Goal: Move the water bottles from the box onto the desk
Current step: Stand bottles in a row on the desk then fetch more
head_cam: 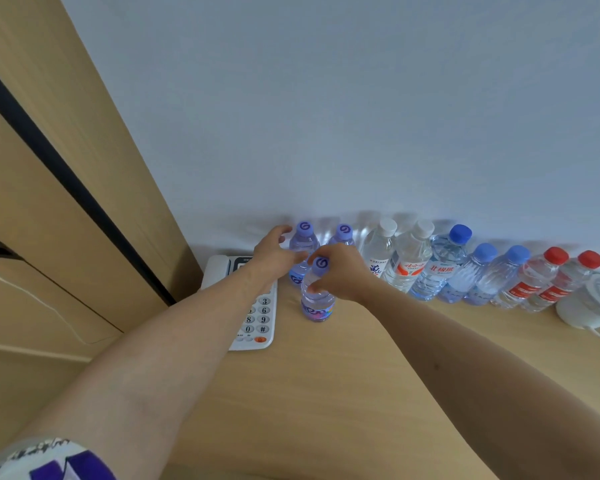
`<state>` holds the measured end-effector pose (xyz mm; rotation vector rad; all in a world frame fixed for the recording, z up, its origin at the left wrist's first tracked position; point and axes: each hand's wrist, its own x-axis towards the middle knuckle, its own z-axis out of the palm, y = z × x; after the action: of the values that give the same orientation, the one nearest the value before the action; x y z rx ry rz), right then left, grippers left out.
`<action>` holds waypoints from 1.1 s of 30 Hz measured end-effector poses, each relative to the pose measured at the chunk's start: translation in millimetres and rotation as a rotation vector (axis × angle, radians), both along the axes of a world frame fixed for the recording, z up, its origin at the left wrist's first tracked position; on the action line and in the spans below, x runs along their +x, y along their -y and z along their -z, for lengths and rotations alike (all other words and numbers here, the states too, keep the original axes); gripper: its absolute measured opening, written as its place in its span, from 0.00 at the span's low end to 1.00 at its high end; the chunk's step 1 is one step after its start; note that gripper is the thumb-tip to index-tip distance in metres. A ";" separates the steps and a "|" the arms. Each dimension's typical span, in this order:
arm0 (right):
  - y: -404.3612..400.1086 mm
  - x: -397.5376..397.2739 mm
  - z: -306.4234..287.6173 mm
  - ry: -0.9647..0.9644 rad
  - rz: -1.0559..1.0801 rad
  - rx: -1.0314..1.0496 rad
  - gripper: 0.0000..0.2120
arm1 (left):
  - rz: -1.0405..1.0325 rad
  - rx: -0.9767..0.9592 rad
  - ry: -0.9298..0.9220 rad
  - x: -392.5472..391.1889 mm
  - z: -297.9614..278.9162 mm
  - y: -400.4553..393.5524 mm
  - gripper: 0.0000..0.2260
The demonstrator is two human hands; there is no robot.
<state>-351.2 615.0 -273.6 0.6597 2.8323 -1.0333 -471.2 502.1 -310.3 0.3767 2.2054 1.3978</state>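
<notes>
A small purple-capped bottle stands upright on the desk, gripped around its shoulder by the right hand. The left hand hovers beside it with relaxed, spread fingers, holding nothing. Two more purple-capped bottles stand behind, then two white-capped, three blue-capped and two red-capped along the wall. One telephone lies left.

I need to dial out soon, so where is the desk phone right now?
In the head view the phone lies on the desk at the left end, partly under the left forearm, just left of the purple-capped bottle.
</notes>
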 end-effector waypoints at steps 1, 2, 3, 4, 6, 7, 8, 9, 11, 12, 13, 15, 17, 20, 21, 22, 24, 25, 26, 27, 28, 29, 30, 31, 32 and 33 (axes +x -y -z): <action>1.2 -0.6 0.3 -0.012 0.003 -0.062 0.19 | 0.008 -0.007 0.002 -0.5 -1.4 3.4 0.33; 2.5 -0.6 1.0 -0.027 0.014 -0.139 0.21 | 0.018 -0.015 0.005 -0.9 -2.9 6.3 0.34; 4.3 -0.3 2.1 -0.043 0.021 -0.196 0.22 | 0.028 -0.022 0.008 -1.6 -4.3 8.5 0.35; 6.2 -0.6 3.9 -0.056 0.023 -0.216 0.22 | 0.037 -0.028 0.012 -2.3 -5.6 10.6 0.35; 11.3 -1.8 7.8 -0.066 0.009 -0.142 0.24 | 0.050 -0.038 0.004 -3.5 -7.8 14.1 0.33; 13.6 -2.7 9.3 -0.063 0.014 -0.076 0.26 | 0.050 -0.047 -0.011 -4.3 -8.6 15.3 0.31; 15.5 -3.4 10.8 -0.054 0.031 -0.017 0.27 | 0.047 -0.056 -0.030 -5.1 -9.5 16.7 0.30; 16.5 -4.2 12.0 -0.046 0.054 0.022 0.25 | 0.044 -0.064 -0.046 -5.6 -10.1 18.2 0.30; 17.8 -4.9 12.5 -0.050 0.090 0.042 0.21 | 0.041 -0.078 -0.071 -6.7 -11.0 21.1 0.29; 18.2 -5.2 12.3 -0.057 0.087 0.037 0.20 | 0.041 -0.091 -0.083 -7.1 -11.7 23.3 0.28; 18.4 -5.6 12.1 -0.065 0.076 0.027 0.20 | 0.041 -0.111 -0.100 -7.3 -12.5 25.9 0.27; 19.2 -5.5 10.8 -0.084 0.051 0.006 0.18 | 0.038 -0.149 -0.132 -7.4 -13.8 31.9 0.26; 21.1 -5.3 10.0 -0.086 0.016 0.005 0.18 | 0.023 -0.164 -0.154 -7.7 -15.0 37.5 0.25; 24.0 -8.4 8.9 -0.059 -0.004 0.033 0.19 | 0.009 -0.176 -0.188 -9.4 -17.1 43.5 0.24; 24.7 -10.0 7.7 -0.045 -0.007 0.051 0.19 | 0.003 -0.178 -0.198 -9.7 -17.6 45.4 0.24; 24.8 -11.3 6.7 -0.035 -0.009 0.067 0.19 | -0.007 -0.177 -0.201 -9.8 -18.2 47.1 0.24; 24.3 -13.2 5.8 -0.037 -0.004 0.071 0.20 | -0.032 -0.174 -0.202 -9.3 -19.5 50.3 0.24; 24.2 -13.5 5.3 -0.041 0.001 0.066 0.20 | -0.042 -0.178 -0.207 -9.3 -19.8 51.8 0.24; 24.3 -14.0 5.0 -0.047 0.003 0.064 0.20 | -0.047 -0.188 -0.216 -9.9 -19.9 53.6 0.23; 24.4 -14.5 5.3 -0.051 0.003 0.064 0.20 | -0.049 -0.200 -0.225 -10.8 -19.7 55.6 0.23; 24.5 -15.0 5.6 -0.056 0.002 0.066 0.20 | -0.050 -0.210 -0.231 -12.0 -19.4 57.6 0.23; 24.8 -15.5 6.2 -0.059 0.000 0.062 0.20 | -0.055 -0.215 -0.233 -13.2 -19.1 59.5 0.23; 25.1 -16.0 6.6 -0.063 0.001 0.053 0.21 | -0.061 -0.216 -0.231 -14.1 -18.8 61.0 0.23; 25.1 -16.6 7.0 -0.067 0.002 0.042 0.21 | -0.067 -0.216 -0.228 -14.7 -18.6 62.4 0.23; 25.1 -17.2 7.4 -0.072 0.001 0.037 0.20 | -0.069 -0.220 -0.227 -15.0 -18.5 63.3 0.24; 25.0 -17.9 7.8 -0.078 -0.002 0.038 0.19 | -0.069 -0.226 -0.226 -15.2 -18.4 64.3 0.24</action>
<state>-369.0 590.0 -281.5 0.6330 2.9253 -1.0298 -486.4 437.8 -291.9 0.3961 2.5512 1.1713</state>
